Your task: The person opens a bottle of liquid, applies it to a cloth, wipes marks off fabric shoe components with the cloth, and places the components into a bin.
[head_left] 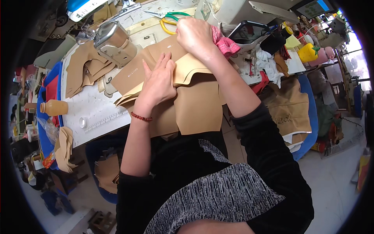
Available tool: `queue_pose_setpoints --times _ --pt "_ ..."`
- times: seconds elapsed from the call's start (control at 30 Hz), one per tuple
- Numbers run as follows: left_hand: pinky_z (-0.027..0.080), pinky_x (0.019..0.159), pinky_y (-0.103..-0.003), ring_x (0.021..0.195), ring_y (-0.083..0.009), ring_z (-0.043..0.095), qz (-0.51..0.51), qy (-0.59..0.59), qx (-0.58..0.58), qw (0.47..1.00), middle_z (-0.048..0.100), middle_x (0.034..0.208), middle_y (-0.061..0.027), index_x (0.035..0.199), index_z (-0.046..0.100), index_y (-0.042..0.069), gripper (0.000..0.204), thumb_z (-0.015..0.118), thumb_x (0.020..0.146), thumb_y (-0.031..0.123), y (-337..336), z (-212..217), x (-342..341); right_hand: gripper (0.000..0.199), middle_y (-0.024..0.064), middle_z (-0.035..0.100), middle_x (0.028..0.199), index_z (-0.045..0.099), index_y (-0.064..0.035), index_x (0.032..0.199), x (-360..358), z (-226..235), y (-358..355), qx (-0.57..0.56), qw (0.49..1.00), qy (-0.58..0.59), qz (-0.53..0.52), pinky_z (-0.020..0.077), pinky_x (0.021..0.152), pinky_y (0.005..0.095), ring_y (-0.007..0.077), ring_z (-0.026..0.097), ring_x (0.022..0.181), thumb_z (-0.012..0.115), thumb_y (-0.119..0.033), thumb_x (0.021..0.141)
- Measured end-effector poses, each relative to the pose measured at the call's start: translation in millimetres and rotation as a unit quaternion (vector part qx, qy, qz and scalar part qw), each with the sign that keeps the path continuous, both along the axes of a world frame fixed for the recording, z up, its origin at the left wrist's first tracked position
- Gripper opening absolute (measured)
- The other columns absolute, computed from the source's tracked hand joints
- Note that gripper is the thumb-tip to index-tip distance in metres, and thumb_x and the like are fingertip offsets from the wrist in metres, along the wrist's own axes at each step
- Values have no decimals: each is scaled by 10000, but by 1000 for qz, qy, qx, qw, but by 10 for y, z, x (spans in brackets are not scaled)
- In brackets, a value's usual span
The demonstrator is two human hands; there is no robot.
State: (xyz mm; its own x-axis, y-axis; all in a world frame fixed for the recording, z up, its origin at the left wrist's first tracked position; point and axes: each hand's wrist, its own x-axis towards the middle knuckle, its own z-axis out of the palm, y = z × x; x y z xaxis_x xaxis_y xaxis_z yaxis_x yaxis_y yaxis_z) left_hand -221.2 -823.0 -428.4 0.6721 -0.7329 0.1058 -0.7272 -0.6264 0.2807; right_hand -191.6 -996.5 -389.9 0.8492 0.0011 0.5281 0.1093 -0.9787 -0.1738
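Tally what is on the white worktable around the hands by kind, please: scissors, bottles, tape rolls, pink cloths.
Scissors, green and yellow handles: 1
Tan bottle: 1
Small tape roll: 1
Pink cloth, under the right hand: 1
Total: 4
The left hand lies flat on the tan leather pieces, too overlapped to count.

Matt tan leather, shiny steel

I see smooth, matt tan leather pieces point(196, 105) on a white, scuffed tabletop point(93, 105), a glossy metal machine head point(113, 41), fuzzy pink cloth point(225, 43) and plastic-handled scissors point(168, 19).
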Motion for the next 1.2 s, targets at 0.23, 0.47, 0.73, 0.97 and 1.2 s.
queue_pose_setpoints --times 0.23,0.47,0.73,0.97,1.2 --pt "134 1040 -712 1373 -370 275 10 14 57 998 333 1424 -284 1126 474 -25 478 554 657 19 -77 98 28 214 208 640 686 676 2 712 154 -149 -49 87 993 61 -49 507 645 456 365 648 680 656 -206 759" --pt "141 1047 -698 1343 -413 310 -5 -8 40 999 376 1359 -341 1095 496 -88 449 530 683 86 -76 48 37 226 194 654 759 679 -18 772 126 -170 -15 81 990 113 -31 500 682 457 360 646 750 644 -241 792" --pt "181 1077 -635 1334 -426 311 13 -16 -11 1000 372 1348 -347 1078 472 -69 423 540 682 63 -54 -45 25 116 192 654 741 697 -36 707 81 -386 74 -34 996 71 48 523 659 430 340 662 715 624 -119 741" --pt "188 1079 -629 1337 -427 310 12 2 -34 999 372 1354 -341 1071 472 -75 431 539 666 56 -16 -70 -31 105 198 651 767 655 -4 704 163 -433 70 -61 994 65 71 521 660 445 352 655 719 618 -101 722" --pt "190 1074 -637 1342 -424 304 13 0 -28 1000 373 1351 -339 1083 465 -70 445 536 662 54 -3 -55 -21 124 212 640 730 661 -6 699 133 -361 143 -68 990 113 50 516 657 456 365 651 722 600 -114 712"
